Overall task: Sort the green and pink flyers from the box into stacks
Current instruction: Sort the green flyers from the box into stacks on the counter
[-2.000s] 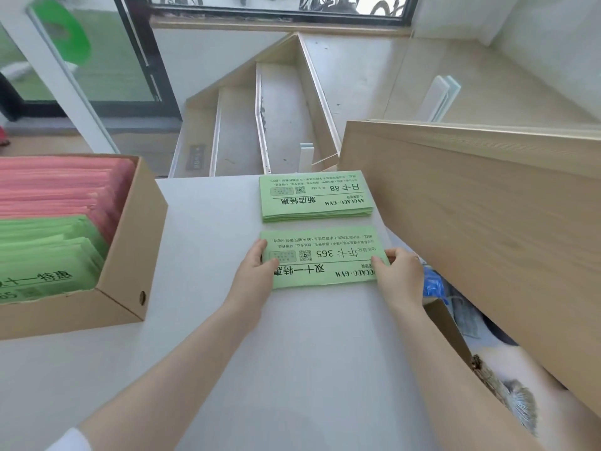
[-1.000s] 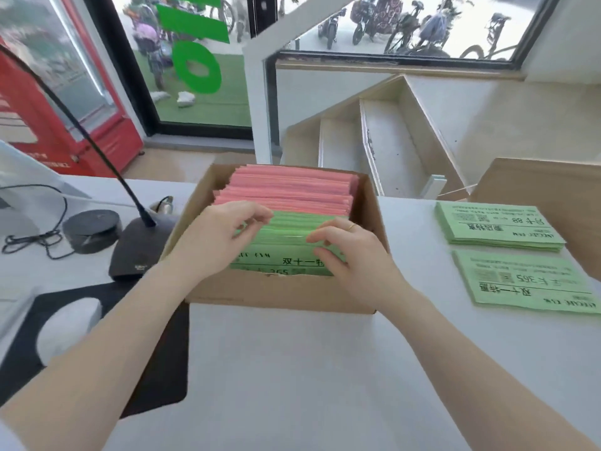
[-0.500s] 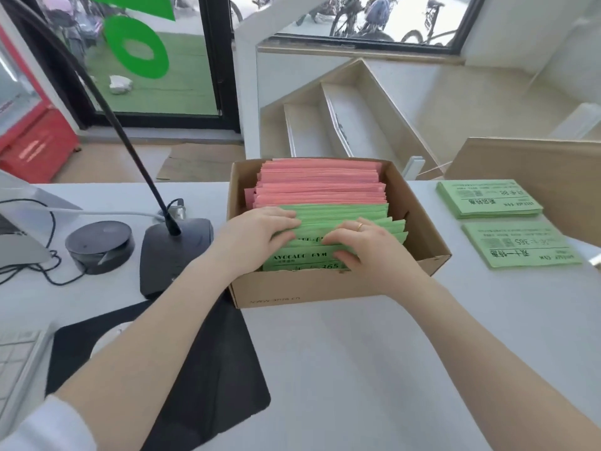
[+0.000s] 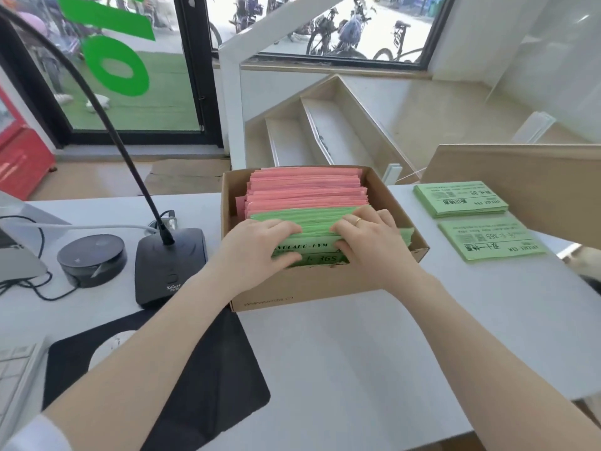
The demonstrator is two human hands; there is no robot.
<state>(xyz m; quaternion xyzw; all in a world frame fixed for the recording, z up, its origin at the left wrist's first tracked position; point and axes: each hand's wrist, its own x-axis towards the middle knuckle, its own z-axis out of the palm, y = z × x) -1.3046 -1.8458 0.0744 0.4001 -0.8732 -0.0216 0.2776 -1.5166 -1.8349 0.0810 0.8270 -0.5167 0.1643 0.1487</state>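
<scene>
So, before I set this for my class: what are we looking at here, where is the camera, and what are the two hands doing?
The camera sits on a person's head and looks down at their own arms; there is no machine. Both hands reach into a cardboard box on a white desk. The left hand and right hand each have a grip on the green flyers standing at the front; pink flyers stand behind. Two green stacks lie to the right. A desk microphone stands on the left.
</scene>
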